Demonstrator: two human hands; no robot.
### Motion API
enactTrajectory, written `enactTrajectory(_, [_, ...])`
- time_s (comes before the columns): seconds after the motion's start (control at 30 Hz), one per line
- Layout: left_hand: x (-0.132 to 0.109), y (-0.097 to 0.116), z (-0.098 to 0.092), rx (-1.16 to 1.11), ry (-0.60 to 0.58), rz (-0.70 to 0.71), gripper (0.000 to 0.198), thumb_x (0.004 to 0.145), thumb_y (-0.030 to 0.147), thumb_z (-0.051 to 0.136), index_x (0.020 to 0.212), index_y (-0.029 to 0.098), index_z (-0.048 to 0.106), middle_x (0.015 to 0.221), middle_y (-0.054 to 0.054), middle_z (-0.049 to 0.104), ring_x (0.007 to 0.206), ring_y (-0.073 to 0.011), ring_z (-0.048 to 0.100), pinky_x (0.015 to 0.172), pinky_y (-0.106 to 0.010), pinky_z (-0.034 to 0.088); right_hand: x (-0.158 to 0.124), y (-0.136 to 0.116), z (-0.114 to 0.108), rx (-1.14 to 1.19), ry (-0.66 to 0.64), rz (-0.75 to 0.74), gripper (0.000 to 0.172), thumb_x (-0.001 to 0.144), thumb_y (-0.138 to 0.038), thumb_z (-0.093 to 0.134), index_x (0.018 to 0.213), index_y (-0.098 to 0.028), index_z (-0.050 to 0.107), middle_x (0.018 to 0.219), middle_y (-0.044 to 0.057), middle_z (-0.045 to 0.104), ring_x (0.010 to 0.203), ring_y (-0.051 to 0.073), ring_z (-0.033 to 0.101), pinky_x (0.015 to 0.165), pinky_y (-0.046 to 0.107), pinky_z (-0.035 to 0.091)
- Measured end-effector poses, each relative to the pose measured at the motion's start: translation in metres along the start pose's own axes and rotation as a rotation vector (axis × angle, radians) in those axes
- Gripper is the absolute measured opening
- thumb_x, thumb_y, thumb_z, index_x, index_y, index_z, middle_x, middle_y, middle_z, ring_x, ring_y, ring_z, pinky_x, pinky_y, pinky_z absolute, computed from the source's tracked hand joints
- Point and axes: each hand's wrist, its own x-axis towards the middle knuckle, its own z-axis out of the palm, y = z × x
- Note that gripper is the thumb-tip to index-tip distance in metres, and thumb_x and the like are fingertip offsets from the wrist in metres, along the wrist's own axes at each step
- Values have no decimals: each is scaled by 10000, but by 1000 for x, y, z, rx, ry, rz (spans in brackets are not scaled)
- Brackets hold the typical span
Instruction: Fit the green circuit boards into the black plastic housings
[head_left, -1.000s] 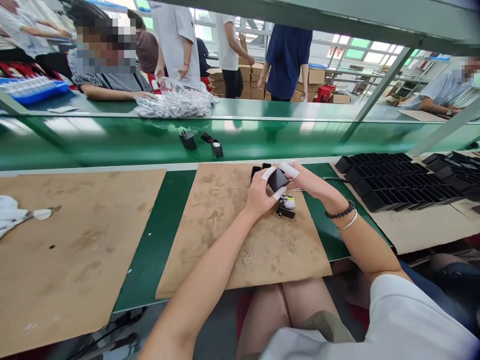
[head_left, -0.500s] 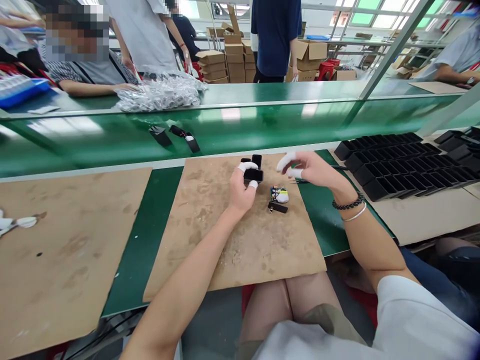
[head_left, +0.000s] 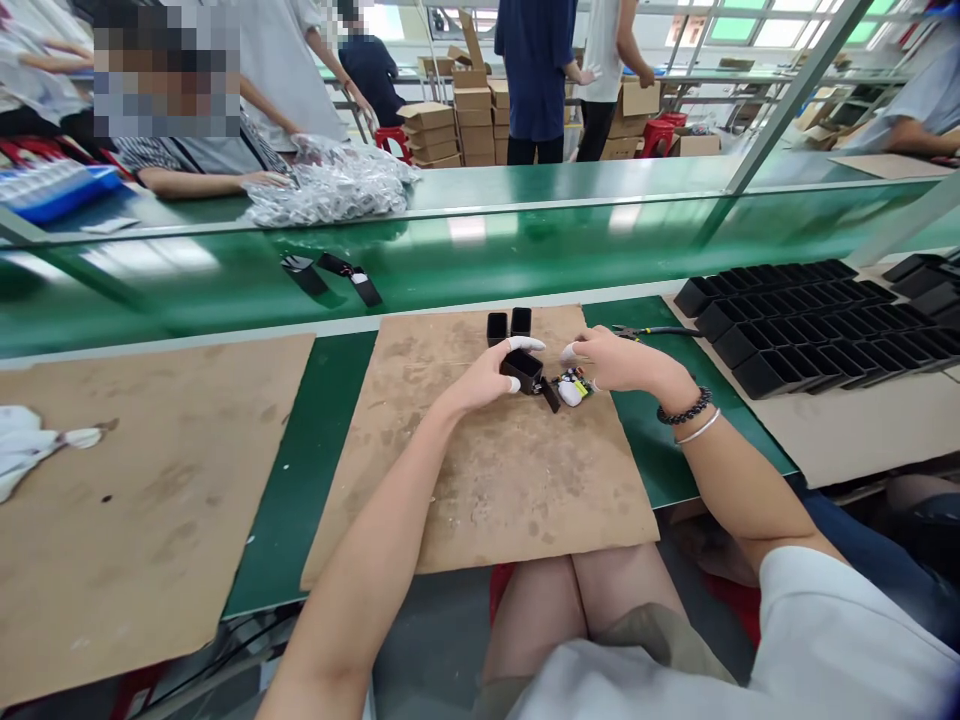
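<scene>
My left hand point(head_left: 487, 372) pinches a small black open housing point(head_left: 523, 370) between thumb and forefinger, both capped in white finger cots, just above the brown cardboard mat point(head_left: 480, 470). My right hand point(head_left: 611, 362) is lowered onto a small circuit board with coloured parts and a white piece point(head_left: 571, 390), its cot-covered fingertips closed on it. A black strip lies between housing and board. Two more black housings point(head_left: 508, 324) stand upright at the mat's far edge.
Black trays of empty cells point(head_left: 810, 325) sit at right on another cardboard sheet. Pliers point(head_left: 637, 331) lie on the green bench. Black parts point(head_left: 330, 275) ride the green conveyor; beyond it, people and a heap of clear bags point(head_left: 330, 190). White scraps point(head_left: 30, 450) lie far left.
My right hand let go of the housing, lifted away, then came down onto the circuit board. My left hand kept the housing and lowered it toward the mat.
</scene>
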Motion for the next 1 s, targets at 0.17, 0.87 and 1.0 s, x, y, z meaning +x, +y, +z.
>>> enactTrajectory(0.17, [-7,1,-2,145,-37,-40,870,562,119,714,1408,261,574,1324,-88,653,1161,-307,656,1045,-466,550,-1,-15,3,-91,-38,-5,280,731,-17,623,972,-156,650,1010,133,645,849,252,605,616,291,366])
enactTrajectory(0.87, [-1,-8,48,135,429,-61,781,606,228,902,1256,185,470,1332,-153,552,1274,-315,560,1153,-506,429,20,14,1,1518,400,-176,489,628,-394,853,1033,-196,665,1144,133,757,1094,329,734,996,509,573])
enactTrajectory(1.0, [1,-14,47,33,409,-155,772,528,129,921,1156,208,480,1120,-71,626,1100,-273,636,1069,-499,504,26,14,6,1536,468,-162,475,581,-368,907,959,-190,680,1048,101,761,1067,316,736,979,473,587])
